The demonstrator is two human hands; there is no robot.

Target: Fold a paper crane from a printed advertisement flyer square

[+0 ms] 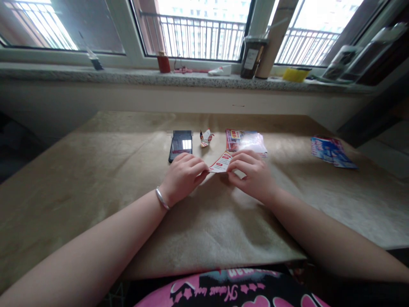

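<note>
Between my two hands is a small piece of printed paper (221,163), white with red marks and bent in a curve above the table. My left hand (184,177) pinches its left end between thumb and fingers; a silver bangle circles that wrist. The right end is gripped by my right hand (252,174), whose fingers partly cover it. Just beyond my left hand lies a dark phone (181,145). A folded paper figure (206,138) with pointed tips stands to the right of the phone. Behind my right hand rests a stack of colourful printed leaflets (246,140).
More blue printed leaflets (332,151) lie at the right of the cloth-covered table (96,170). Along the stone windowsill (128,76) stand a red container (163,62), a dark lidded jar (252,57), a yellow roll (296,74) and bottles.
</note>
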